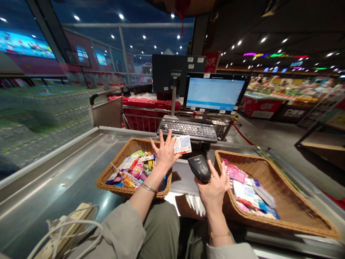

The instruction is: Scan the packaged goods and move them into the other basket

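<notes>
Left hand (pixel 165 155) pinches a flat white-and-orange box (pixel 182 145); perhaps this bares its print. Right hand (pixel 215 187) grasps a rounded black scanner (pixel 199 168).

No wording legible from here. Packet (pixel 182 144) in my left fingers (pixel 162 139): print too small. Lit screen (pixel 215 92): rows of text, blurred. Red sign (pixel 212 62) behind: large characters, partly hidden, I can't make them out.
</notes>
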`<state>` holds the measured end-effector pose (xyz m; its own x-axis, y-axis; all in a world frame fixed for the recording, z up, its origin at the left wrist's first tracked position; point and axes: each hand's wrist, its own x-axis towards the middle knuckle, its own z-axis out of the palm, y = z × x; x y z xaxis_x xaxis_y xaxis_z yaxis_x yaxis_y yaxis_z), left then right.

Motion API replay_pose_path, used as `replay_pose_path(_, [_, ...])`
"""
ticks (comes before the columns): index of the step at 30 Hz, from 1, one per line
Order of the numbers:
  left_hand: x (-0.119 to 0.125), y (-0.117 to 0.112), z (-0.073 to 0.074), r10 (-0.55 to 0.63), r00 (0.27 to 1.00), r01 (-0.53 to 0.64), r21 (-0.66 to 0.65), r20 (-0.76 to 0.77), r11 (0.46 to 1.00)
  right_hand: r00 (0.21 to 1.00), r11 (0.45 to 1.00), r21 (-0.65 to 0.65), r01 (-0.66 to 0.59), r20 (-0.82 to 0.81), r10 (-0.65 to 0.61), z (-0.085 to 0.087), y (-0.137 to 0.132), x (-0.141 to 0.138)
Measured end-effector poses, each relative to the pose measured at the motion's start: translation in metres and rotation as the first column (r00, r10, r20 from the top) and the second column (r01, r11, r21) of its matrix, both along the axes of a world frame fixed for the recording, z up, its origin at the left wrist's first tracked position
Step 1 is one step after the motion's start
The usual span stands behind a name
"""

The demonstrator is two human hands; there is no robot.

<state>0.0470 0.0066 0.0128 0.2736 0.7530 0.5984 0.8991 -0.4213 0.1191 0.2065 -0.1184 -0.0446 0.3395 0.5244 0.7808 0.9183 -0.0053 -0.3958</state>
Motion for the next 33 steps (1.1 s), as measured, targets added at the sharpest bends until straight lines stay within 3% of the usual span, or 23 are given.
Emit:
replay_pose_path(16, [0.008,-0.003,0.007,-0.015,1.0,0.015,-0.014,0.021,1.0,1.0,1.0,-0.001,0.0,0.001,0.0,0.001,-0.001,0.001])
replay_pose_path(33, [0.038,-0.013,0.02,-0.072,0.996,0.072,0.001,0.046,0.997,0.994,0.992,0.072,0.101,-0.04,-0.098,0.027,-0.013,0.03])
